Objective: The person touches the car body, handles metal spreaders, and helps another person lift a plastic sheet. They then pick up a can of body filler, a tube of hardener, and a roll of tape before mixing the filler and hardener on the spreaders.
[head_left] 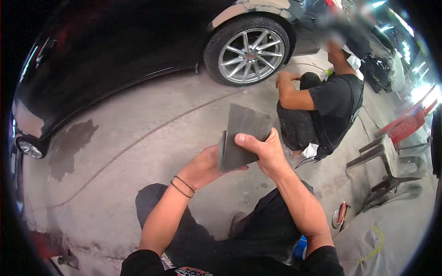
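Dark grey rectangular sheets (247,133), which look like sandpaper, are held up in front of my chest. My right hand (269,149) grips them from the right, its thumb lying flat across the front face. On the lower left, my left hand (207,165) holds the edge from behind, and most of its fingers are hidden by the sheets. A second layer shows along the left edge, slightly apart from the front one. Two thin dark bands circle my left wrist.
A black car (115,41) with a silver-spoked wheel (251,55) stands ahead and left. A person (329,101) in dark clothes crouches at the right. A hose (161,125) crosses the floor. Grey chair (386,158), red-handled tool (342,214) and plastic sheeting (386,239) lie farther right.
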The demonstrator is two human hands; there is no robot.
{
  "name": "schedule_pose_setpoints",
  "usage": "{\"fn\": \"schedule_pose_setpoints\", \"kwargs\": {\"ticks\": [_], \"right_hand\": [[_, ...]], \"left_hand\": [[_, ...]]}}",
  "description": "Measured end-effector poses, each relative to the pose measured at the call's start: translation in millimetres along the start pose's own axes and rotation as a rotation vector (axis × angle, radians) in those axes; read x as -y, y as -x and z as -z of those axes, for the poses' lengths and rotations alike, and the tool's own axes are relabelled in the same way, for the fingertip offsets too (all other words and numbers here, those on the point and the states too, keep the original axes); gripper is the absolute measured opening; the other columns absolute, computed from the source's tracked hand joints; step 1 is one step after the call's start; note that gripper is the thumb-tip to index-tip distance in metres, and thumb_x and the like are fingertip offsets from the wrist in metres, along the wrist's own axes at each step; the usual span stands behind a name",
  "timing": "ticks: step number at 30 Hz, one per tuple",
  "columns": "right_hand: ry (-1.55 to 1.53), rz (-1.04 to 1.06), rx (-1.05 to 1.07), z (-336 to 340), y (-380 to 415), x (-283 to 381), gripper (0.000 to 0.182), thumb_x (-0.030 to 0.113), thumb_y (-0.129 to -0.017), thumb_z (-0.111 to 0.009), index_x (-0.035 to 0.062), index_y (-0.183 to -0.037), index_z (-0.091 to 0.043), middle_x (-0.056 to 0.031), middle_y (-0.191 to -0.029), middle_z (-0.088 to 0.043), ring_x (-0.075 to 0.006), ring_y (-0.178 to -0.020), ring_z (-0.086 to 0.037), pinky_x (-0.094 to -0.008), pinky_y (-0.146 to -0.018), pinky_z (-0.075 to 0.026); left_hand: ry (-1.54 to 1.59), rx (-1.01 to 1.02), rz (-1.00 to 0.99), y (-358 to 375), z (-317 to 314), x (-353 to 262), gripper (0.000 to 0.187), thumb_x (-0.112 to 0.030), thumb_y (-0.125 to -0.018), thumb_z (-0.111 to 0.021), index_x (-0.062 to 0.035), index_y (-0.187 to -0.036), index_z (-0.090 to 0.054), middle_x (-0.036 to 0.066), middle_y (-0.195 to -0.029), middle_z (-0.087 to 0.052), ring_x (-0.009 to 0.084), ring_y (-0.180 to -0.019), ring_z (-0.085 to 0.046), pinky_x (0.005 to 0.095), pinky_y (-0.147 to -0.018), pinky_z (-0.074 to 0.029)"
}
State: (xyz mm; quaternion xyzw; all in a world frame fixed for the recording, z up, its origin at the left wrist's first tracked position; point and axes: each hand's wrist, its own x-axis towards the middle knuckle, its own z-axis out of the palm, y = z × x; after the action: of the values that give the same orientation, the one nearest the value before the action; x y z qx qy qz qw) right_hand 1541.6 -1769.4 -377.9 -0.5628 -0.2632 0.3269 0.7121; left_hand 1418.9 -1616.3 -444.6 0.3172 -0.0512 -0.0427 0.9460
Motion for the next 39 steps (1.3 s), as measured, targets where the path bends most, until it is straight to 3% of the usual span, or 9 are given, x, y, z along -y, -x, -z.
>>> {"fn": "schedule_pose_setpoints", "kwargs": {"ticks": [3, 7, 9, 15, 21, 27, 33, 36, 39], "right_hand": [[-0.321, -0.16, 0.031, 4.6, -6.2, -7.7, 0.039, 0.031, -0.094, -0.079, 0.0059, -0.121, -0.068, -0.0047, -0.109, -0.072, -0.016, -0.097, -0.07, -0.0357, -0.086, -0.058], [-0.557, -0.225, 0.006, 3.3, -9.5, -5.9, 0.043, 0.048, -0.098, -0.071, 0.0095, -0.117, -0.068, -0.0047, -0.108, -0.071, -0.0199, -0.107, -0.067, -0.0417, -0.098, -0.053], [-0.544, -0.28, -0.019, 18.6, -20.2, -19.0, 0.042, 0.045, -0.097, -0.073, 0.01, -0.118, -0.067, -0.0041, -0.106, -0.07, -0.0206, -0.105, -0.068, -0.0402, -0.095, -0.054], [-0.377, -0.258, -0.065, 2.7, 2.8, -38.3, 0.039, 0.025, -0.092, -0.081, 0.0058, -0.121, -0.064, -0.0057, -0.107, -0.071, -0.0185, -0.097, -0.07, -0.0374, -0.089, -0.057], [-0.2, 0.122, -0.238, 8.8, -0.4, -54.2, 0.022, 0.011, -0.093, -0.08, 0.003, -0.112, -0.072, -0.0029, -0.106, -0.074, -0.0107, -0.093, -0.069, -0.0296, -0.081, -0.057], [-0.056, 0.147, -0.15, 17.3, 0.4, -68.6, 0.016, 0.012, -0.095, -0.079, 0.0038, -0.108, -0.075, 0.0, -0.099, -0.075, -0.0078, -0.087, -0.068, -0.027, -0.077, -0.056], [0.063, 0.146, -0.11, 13.4, 6.8, -70.7, 0.013, 0.011, -0.095, -0.077, 0.004, -0.106, -0.077, 0.0008, -0.097, -0.076, -0.0062, -0.085, -0.067, -0.0258, -0.073, -0.056], [0.101, 0.061, -0.059, 10.2, 13.3, -64.9, 0.013, 0.011, -0.095, -0.077, 0.003, -0.105, -0.077, 0.0003, -0.095, -0.076, -0.0055, -0.083, -0.067, -0.0248, -0.071, -0.056], [0.263, 0.113, 0.085, 9.5, 16.4, -71.9, 0.014, 0.01, -0.094, -0.077, 0.002, -0.106, -0.077, -0.0007, -0.092, -0.076, -0.0052, -0.081, -0.068, -0.0244, -0.069, -0.056]], "left_hand": [[-0.321, -0.258, -0.03, -0.8, -2.4, 0.5, 0.066, -0.034, -0.097, -0.076, -0.0007, -0.146, -0.048, 0.016, -0.142, -0.06, 0.027, -0.129, -0.061, 0.0475, -0.105, -0.053], [-0.357, -0.46, -0.186, 21.2, 12.3, -10.6, 0.055, -0.026, -0.1, -0.073, -0.0003, -0.143, -0.052, 0.013, -0.135, -0.064, 0.026, -0.118, -0.067, 0.0451, -0.094, -0.059], [-0.313, -0.488, -0.354, 24.3, -29.7, -33.9, 0.048, -0.025, -0.101, -0.072, 0.0002, -0.139, -0.057, 0.013, -0.128, -0.067, 0.0254, -0.11, -0.07, 0.0415, -0.092, -0.06], [-0.592, -0.529, -0.492, 29.2, -16.9, -13.1, 0.046, -0.026, -0.103, -0.069, -0.0014, -0.139, -0.057, 0.012, -0.137, -0.063, 0.025, -0.121, -0.065, 0.0443, -0.098, -0.057], [-1.109, -0.523, -0.473, 13.4, -26.8, 16.4, 0.063, -0.023, -0.103, -0.069, 0.0001, -0.156, -0.043, 0.013, -0.151, -0.058, 0.0237, -0.13, -0.061, 0.0367, -0.11, -0.047], [-1.506, -0.36, -0.433, 17.1, -30.3, 21.6, 0.089, -0.028, -0.096, -0.076, -0.0078, -0.165, -0.024, 0.022, -0.163, -0.041, 0.0362, -0.149, -0.044, 0.045, -0.117, -0.043], [-1.517, -0.357, -0.475, 15.2, -19.6, 25.1, 0.096, -0.028, -0.095, -0.076, -0.0092, -0.167, -0.015, 0.023, -0.164, -0.039, 0.0392, -0.147, -0.045, 0.0461, -0.116, -0.044], [-1.385, -0.375, -0.353, 16.8, -16.0, 22.0, 0.1, -0.016, -0.093, -0.076, -0.0102, -0.168, -0.01, 0.024, -0.159, -0.044, 0.044, -0.137, -0.052, 0.045, -0.113, -0.044], [-1.213, -0.34, -0.241, 18.4, -11.7, 13.4, 0.098, -0.016, -0.094, -0.076, -0.0111, -0.168, -0.012, 0.023, -0.154, -0.05, 0.0393, -0.136, -0.055, 0.0435, -0.113, -0.043]]}}
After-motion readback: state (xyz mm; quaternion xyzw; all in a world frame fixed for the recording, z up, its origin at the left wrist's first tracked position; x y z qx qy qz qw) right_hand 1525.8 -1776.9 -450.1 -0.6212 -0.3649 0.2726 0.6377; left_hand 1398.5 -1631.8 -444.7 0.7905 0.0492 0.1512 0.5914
